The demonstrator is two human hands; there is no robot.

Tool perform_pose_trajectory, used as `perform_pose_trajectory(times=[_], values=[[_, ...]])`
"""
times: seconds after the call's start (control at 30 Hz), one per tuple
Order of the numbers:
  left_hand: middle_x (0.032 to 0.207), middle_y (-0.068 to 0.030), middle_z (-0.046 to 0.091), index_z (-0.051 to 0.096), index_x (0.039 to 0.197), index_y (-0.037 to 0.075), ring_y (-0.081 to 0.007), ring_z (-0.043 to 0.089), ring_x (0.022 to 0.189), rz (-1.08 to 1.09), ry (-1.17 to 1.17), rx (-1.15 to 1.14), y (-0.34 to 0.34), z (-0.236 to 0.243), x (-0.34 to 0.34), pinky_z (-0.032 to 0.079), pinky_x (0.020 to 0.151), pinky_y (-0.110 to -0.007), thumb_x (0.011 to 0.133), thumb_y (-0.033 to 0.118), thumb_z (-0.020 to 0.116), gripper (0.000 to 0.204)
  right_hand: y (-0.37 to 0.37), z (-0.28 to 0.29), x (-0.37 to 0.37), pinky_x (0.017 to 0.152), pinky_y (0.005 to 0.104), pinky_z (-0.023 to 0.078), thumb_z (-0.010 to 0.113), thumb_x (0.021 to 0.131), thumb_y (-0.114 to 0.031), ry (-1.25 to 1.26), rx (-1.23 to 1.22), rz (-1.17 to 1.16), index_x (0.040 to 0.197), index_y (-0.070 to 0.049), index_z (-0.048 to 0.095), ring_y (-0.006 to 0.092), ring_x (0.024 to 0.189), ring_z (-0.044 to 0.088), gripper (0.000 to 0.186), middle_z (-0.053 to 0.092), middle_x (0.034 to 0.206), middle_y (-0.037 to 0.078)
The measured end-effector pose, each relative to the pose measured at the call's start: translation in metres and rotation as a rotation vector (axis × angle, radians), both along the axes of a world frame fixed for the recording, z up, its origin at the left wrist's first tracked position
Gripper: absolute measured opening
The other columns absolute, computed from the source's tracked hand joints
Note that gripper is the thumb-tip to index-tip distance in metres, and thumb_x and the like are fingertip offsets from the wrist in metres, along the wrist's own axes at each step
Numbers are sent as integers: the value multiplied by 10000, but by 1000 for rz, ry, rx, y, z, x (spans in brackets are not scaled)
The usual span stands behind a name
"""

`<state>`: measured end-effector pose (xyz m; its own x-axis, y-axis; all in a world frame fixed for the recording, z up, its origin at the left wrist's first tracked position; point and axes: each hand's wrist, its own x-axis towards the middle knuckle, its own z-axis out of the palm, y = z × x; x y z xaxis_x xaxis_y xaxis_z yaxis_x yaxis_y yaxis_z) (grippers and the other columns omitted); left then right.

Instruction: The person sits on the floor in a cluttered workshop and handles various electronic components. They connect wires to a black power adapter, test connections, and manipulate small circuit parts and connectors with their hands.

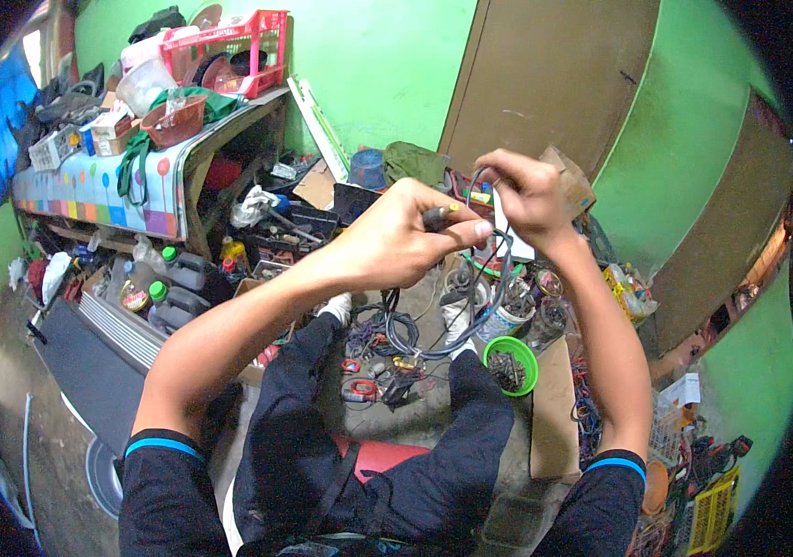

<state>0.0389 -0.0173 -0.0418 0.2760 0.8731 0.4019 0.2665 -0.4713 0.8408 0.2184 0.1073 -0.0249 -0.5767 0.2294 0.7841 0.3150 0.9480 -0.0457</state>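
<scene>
My left hand (415,232) is closed around a short dark cylindrical piece with a yellow tip (437,218), which could be a plug or a tool handle. Pinched in my right hand (531,200), just to its right, is a dark grey cable (507,278). The cable loops between my hands and hangs down toward a loose coil (396,327) above the floor between my legs. Below my hands lies a small heap of electrical parts and wires (383,376). A bright green bowl (511,366) of small metal pieces stands by my right knee.
At left, a table (99,200) with a patterned cover carries baskets and boxes. Jugs with green caps (169,306) stand beneath it. Ahead are an open black toolbox (299,227) and a blue bucket (368,169). Cardboard (554,418) and a yellow crate (714,511) are at right.
</scene>
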Motion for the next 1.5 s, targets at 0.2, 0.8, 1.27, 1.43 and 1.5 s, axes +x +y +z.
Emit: perform_pose_trajectory(times=[0.2, 0.8, 1.27, 1.43, 1.5], values=[[559, 77, 442, 700, 954, 34, -15, 355, 495, -179, 74, -107, 9, -15, -5, 270, 424, -225, 917, 273, 606, 260, 22, 4, 8, 617, 285, 501, 581, 785, 10, -26, -108, -62, 884, 13, 652, 174, 704, 664, 122, 677, 768, 128], [590, 39, 466, 639, 900, 38, -50, 392, 453, 493, -558, -82, 29, -34, -101, 321, 414, -221, 925, 242, 570, 217, 12, -22, 87, 403, 192, 267, 592, 923, -199, 592, -592, -30, 805, -69, 635, 6, 493, 370, 181, 482, 606, -76], [689, -15, 564, 493, 955, 43, -135, 631, 524, -45, 462, -287, 14, -48, -114, 503, 453, -253, 889, 295, 619, 290, 30, -34, 79, 624, 297, 489, 686, 805, -185, -109, -178, -274, 876, 1, 692, 189, 674, 648, 198, 689, 770, 129], [712, -80, 611, 558, 1032, -3, -148, 599, 534, -46, 384, -392, 9, -67, -84, 507, 495, -305, 969, 262, 485, 282, 39, -33, 83, 559, 300, 460, 691, 800, -173, -48, -119, -265, 851, -12, 696, 158, 600, 606, 168, 670, 709, 107], [730, -104, 625, 618, 910, -43, -183, 617, 662, 84, 394, -464, 12, -72, -77, 497, 621, -344, 975, 250, 466, 336, 44, -35, 87, 533, 300, 445, 692, 799, -167, -3, -67, -265, 848, -16, 696, 162, 560, 581, 159, 660, 684, 100]])
